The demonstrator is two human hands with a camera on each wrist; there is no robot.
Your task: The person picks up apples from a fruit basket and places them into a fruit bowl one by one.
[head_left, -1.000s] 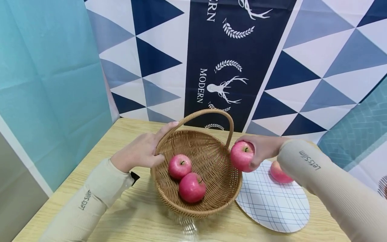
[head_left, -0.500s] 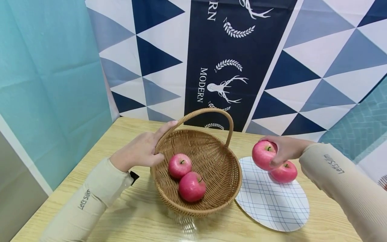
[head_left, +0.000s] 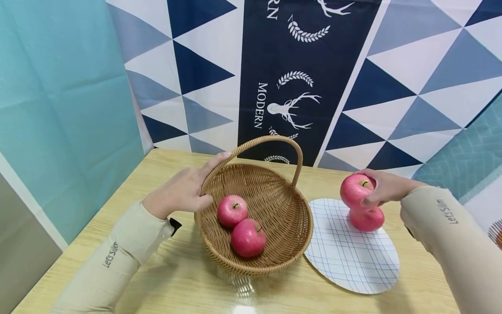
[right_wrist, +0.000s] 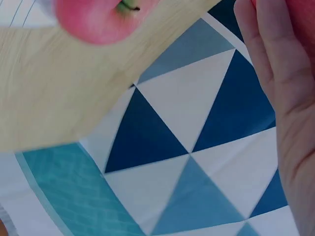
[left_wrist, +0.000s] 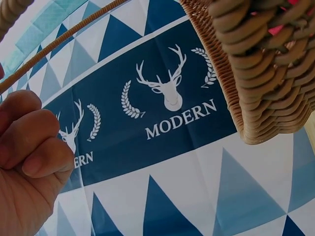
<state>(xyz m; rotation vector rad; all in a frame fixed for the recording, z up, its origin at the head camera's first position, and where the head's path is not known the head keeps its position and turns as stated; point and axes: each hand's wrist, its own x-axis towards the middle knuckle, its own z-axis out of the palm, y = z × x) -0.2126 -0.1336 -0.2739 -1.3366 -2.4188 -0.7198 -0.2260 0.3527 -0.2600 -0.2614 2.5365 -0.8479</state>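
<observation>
My left hand (head_left: 178, 192) grips the left side of the handle of a wicker basket (head_left: 282, 209); its curled fingers (left_wrist: 39, 142) show in the left wrist view. Two red apples, one (head_left: 232, 211) behind the other (head_left: 249, 237), lie inside the basket. Over the far part of a round checked mat (head_left: 349, 261), my right hand (head_left: 386, 187) holds a third red apple (head_left: 356, 190) between thumb and fingers. Below it another apple (head_left: 366, 219) sits on the mat, partly hidden by the held one. In the right wrist view the held apple (right_wrist: 302, 24) shows only at the edge.
A light wooden table (head_left: 172, 279) carries the basket and the mat, which lies just right of the basket. Behind the table hangs a patterned cloth (head_left: 208, 87) with triangles and deer heads. A teal cloth (head_left: 66, 109) hangs on the left.
My right hand has carried its apple from the basket's right rim rightward, to above the apple on the mat. The left hand stays on the handle, and the basket has kept its place.
</observation>
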